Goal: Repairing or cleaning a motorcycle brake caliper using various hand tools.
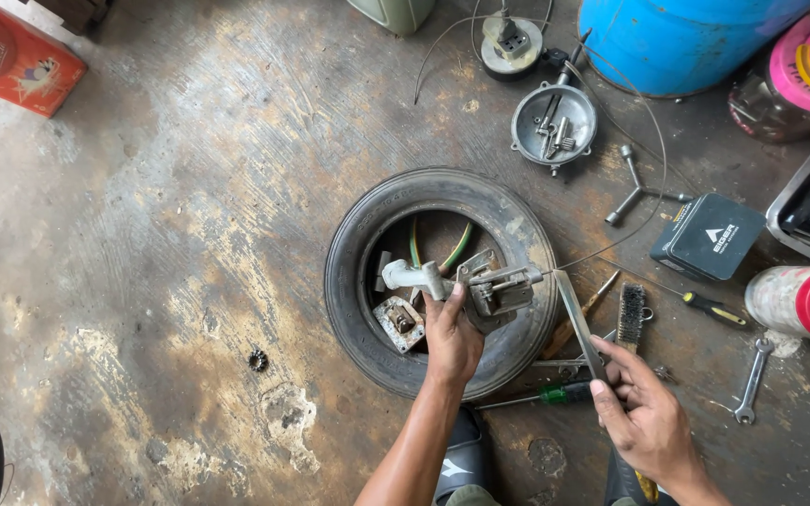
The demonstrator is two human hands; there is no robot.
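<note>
The right hand (644,412), nearest the camera and just right of the tyre (353,281), has its fingers curled around the lower end of a flat metal file (577,323), whose tip points up toward the tyre's right rim. The left hand (452,339) rests over the tyre's near rim, fingers wrapped tight around a grey metal carburettor (466,284), a dull casting with a pipe stub to the left and a bracketed block to the right. It is held above the tyre's hollow. Inside the hollow a small square part (398,321) and green hoses (457,245) are partly hidden. Right of the tyre lie a wire brush (631,314) and a screwdriver (712,310); beyond it sits a round metal cover (553,125).
</note>
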